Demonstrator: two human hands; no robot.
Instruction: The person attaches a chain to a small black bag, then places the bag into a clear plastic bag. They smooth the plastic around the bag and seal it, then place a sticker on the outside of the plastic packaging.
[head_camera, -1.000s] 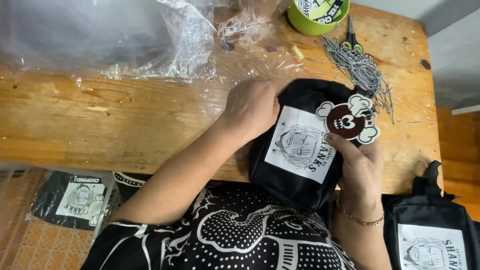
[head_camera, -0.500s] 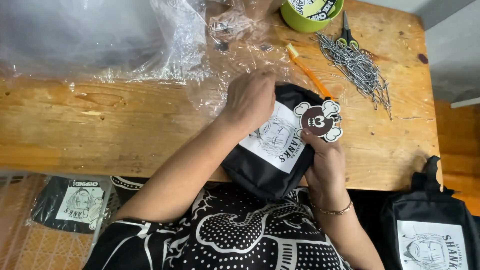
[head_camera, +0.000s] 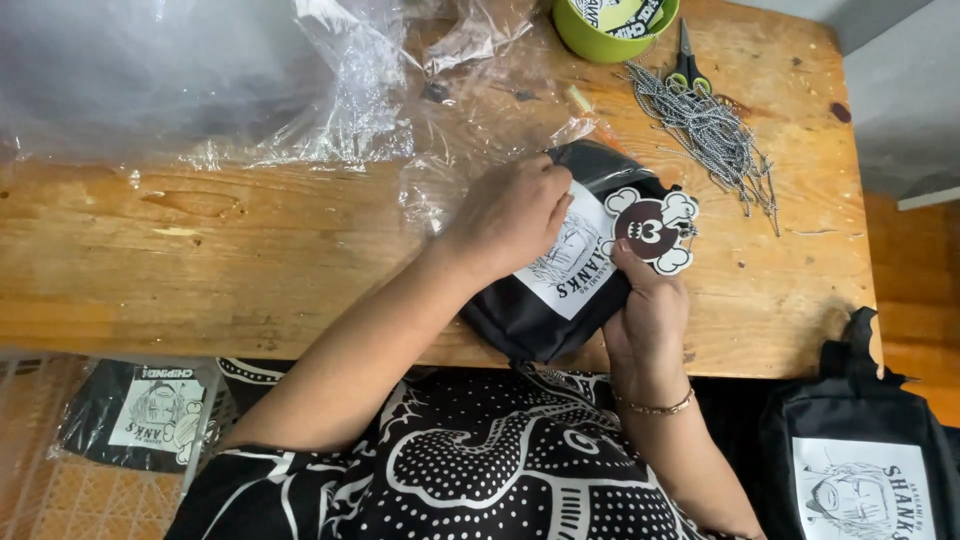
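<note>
left hand pressed closed on black pouch, steadying it at tabletop near edge | right hand pinches skull-shaped tag against pouch's right end | ball chains far right

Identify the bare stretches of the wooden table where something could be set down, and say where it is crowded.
Bare wood on the wooden table runs from below the clear plastic sheeting to the near edge, left of the left hand. A smaller patch lies right of the right hand, below the bead chains. The far edge is crowded: sheeting, green bowl, scissors, chains. The black pouch fills the middle.
</note>
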